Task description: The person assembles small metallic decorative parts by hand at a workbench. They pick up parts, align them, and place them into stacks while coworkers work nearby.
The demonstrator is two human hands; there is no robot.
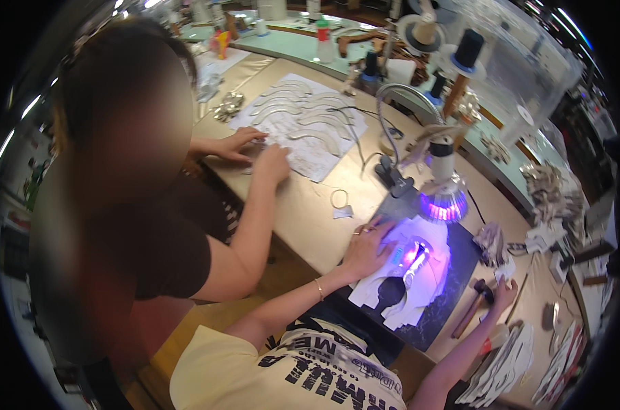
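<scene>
My left hand lies with fingers stretched out on the left edge of a white cut-out piece, holding it down on a dark slab. A lamp on a bent neck throws purple-blue light over this piece, whose middle has a dark opening. Off to the right, my right hand has its fingers bent together at a small whitish scrap; what is between the fingertips is too small to make out. Beside that hand lies a hammer with a dark head and wooden handle.
A co-worker's hands work at the left over a white sheet bearing several curved pale strips. Thread spools stand along the back. Stacked white pieces lie at the lower right, near a metal tool.
</scene>
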